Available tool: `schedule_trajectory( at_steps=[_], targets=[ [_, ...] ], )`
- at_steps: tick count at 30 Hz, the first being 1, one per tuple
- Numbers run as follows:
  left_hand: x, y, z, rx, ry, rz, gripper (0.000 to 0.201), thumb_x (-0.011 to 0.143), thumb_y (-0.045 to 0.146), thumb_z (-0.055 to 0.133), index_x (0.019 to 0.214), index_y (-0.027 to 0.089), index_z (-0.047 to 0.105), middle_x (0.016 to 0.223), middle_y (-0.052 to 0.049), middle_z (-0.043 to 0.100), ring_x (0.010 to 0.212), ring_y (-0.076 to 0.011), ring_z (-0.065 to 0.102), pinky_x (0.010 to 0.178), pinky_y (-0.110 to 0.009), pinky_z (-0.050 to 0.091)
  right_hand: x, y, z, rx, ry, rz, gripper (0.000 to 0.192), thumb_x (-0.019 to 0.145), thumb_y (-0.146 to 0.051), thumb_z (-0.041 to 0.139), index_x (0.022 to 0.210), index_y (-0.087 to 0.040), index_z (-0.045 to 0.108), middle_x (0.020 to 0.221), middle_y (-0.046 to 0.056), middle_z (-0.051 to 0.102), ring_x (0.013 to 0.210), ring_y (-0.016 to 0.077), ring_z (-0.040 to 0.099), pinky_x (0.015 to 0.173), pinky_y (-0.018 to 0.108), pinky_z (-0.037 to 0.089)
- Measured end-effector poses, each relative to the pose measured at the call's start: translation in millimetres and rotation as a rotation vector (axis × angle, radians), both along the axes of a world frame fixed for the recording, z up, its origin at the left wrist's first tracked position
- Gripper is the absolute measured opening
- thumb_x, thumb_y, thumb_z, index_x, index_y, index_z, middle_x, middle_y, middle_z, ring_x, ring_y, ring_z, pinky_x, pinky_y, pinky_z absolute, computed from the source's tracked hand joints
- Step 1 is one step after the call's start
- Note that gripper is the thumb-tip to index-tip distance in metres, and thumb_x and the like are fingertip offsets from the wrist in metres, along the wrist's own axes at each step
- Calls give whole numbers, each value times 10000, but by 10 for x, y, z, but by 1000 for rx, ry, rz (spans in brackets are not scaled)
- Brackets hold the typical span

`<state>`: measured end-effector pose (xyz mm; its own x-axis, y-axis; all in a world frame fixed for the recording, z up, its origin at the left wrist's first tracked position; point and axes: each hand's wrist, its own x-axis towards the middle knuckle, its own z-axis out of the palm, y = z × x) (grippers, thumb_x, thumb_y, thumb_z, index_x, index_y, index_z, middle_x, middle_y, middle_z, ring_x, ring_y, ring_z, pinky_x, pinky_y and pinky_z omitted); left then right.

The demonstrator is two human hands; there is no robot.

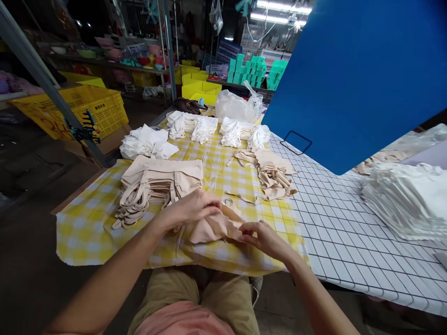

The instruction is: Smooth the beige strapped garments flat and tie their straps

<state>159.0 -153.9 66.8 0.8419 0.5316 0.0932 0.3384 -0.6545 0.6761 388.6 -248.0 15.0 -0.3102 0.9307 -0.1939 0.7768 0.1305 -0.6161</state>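
Note:
My left hand presses down on a beige cloth garment lying on the yellow checked tablecloth near the front edge. My right hand pinches the right end of the same garment. A thin beige strap lies just beyond it. To the left sits a stack of folded beige garments with straps hanging off. A looser beige pile lies further right.
White folded garment piles line the far side, with a clear plastic bag behind. A large blue board stands at the right. White stacked cloth rests on the white grid cloth. Yellow crates stand at the left.

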Motion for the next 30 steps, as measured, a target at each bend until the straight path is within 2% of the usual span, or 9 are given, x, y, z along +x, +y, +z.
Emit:
schedule_trajectory(
  at_steps=[2, 5, 10, 12, 15, 19, 21, 25, 30],
  targets=[
    [-109, 62, 123, 35, -74, 23, 179, 851, 241, 485, 778, 144, 616, 754, -11, 626, 710, -120, 553, 630, -200, 377, 121, 1, -16, -8, -7, 39, 153, 823, -255, 519, 803, -215, 665, 772, 24, 625, 677, 151, 546, 607, 254, 398],
    [-165, 120, 259, 84, -129, 33, 196, 858, 241, 465, 758, 143, 603, 720, 3, 604, 675, -108, 532, 628, -202, 372, 146, 26, 21, 112, 24, -44, 234, 801, -362, 581, 988, -230, 631, 927, 59, 591, 793, 188, 562, 679, 300, 444],
    [79, 70, 457, 217, -113, -53, 203, 876, 221, 435, 749, 142, 572, 695, 10, 568, 647, -100, 503, 617, -209, 354, -254, 68, 183, 384, 315, -59, 434, 809, -490, 552, 1162, -243, 502, 1077, 76, 571, 955, 217, 547, 801, 340, 447],
    [187, 37, 573, 269, -113, -74, 192, 877, 210, 430, 754, 142, 561, 709, 3, 570, 657, -104, 503, 623, -214, 354, -434, 78, 156, 366, 312, -8, 434, 802, -489, 562, 1152, -237, 508, 1073, 68, 601, 941, 221, 560, 773, 333, 458],
    [210, 52, 762, 321, -141, -46, 165, 867, 202, 437, 772, 141, 557, 724, -4, 577, 673, -111, 509, 630, -218, 358, -519, 80, -13, 359, 135, 100, 219, 841, -384, 533, 959, -215, 609, 946, 57, 663, 905, 233, 579, 810, 373, 437],
    [-16, 226, 896, 370, -151, 52, 185, 850, 239, 442, 765, 139, 572, 713, 5, 570, 681, -113, 509, 644, -219, 358, -195, 7, -107, 414, -36, 61, 226, 884, -320, 456, 850, -217, 655, 863, 63, 697, 816, 234, 601, 828, 424, 406],
    [-148, 338, 882, 345, -127, 118, 183, 822, 275, 473, 776, 137, 585, 701, 18, 566, 671, -108, 504, 637, -212, 354, 62, -55, 22, 419, -38, -18, 282, 884, -394, 444, 814, -233, 665, 818, 60, 702, 738, 223, 596, 785, 404, 428],
    [-262, 489, 773, 284, -92, 208, 232, 735, 328, 554, 864, 142, 606, 710, 36, 565, 658, -100, 486, 605, -193, 344, 451, -136, 488, 495, -45, -202, 370, 838, -531, 451, 780, -246, 680, 800, 75, 703, 724, 240, 586, 649, 364, 468],
    [-212, 527, 717, 271, -110, 206, 208, 727, 321, 569, 785, 128, 618, 674, 24, 569, 638, -98, 492, 586, -192, 341, 539, -172, 1011, 623, -78, -284, 367, 796, -558, 505, 758, -235, 675, 699, 46, 688, 583, 177, 584, 508, 280, 444]
  ],
)
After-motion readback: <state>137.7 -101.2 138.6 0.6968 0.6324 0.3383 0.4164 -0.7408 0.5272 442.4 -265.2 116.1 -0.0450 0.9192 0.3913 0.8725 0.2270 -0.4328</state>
